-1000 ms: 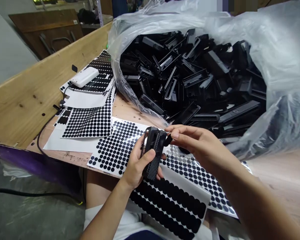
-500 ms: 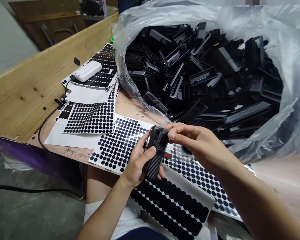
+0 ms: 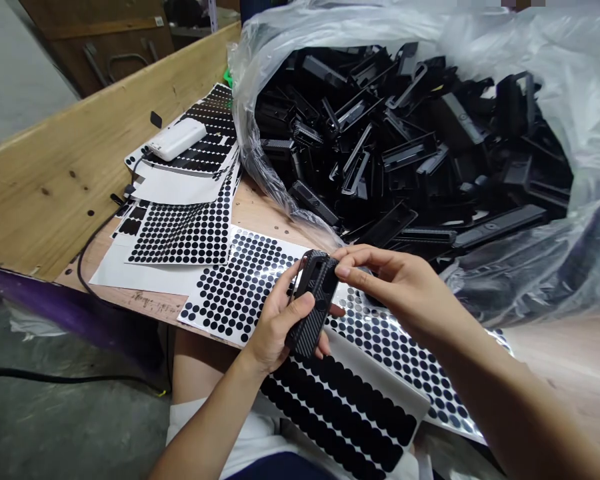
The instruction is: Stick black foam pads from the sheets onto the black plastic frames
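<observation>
While left fingers (image 3: 301, 308) clamp the black case (image 3: 321, 297), right fingers (image 3: 356, 274) meet at its corner.

Bag (image 3: 593, 153), upper right of frame, on counter (image 3: 570, 347); casings (image 3: 409, 153) inside. Sheet stack (image 3: 180, 230), left of bag; device (image 3: 177, 139) on top. Loose sheet (image 3: 225, 300), centre, before bag. Held casing (image 3: 314, 310), centre, in left hand (image 3: 279, 323). Board (image 3: 55, 187), upper left, along counter edge.

Plank-sided wooden workbench (image 3: 257, 208)
Overlapping sheets of black dot stickers (image 3: 240, 287) lie on it beside an open plastic bag (image 3: 593, 127) of black casings (image 3: 464, 121).
</observation>
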Action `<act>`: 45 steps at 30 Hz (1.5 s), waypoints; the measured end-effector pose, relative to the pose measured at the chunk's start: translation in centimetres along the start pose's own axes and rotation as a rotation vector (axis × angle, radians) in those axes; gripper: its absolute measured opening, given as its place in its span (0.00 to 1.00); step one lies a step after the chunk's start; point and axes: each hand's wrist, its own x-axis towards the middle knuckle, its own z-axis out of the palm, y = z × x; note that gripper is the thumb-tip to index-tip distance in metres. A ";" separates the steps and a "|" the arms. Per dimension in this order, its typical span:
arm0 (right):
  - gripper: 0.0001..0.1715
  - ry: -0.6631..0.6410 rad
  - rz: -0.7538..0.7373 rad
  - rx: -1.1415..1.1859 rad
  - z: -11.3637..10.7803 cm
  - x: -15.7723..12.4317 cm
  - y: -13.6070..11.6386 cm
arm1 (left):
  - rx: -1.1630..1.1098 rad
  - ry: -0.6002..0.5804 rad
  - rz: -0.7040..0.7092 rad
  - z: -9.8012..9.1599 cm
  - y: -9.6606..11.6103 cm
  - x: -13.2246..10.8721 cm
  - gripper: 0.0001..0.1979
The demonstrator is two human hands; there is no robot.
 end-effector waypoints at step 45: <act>0.16 0.267 -0.027 -0.044 -3.7 0.3 0.5 | -0.043 0.245 0.159 0.7 -0.1 -0.1 0.23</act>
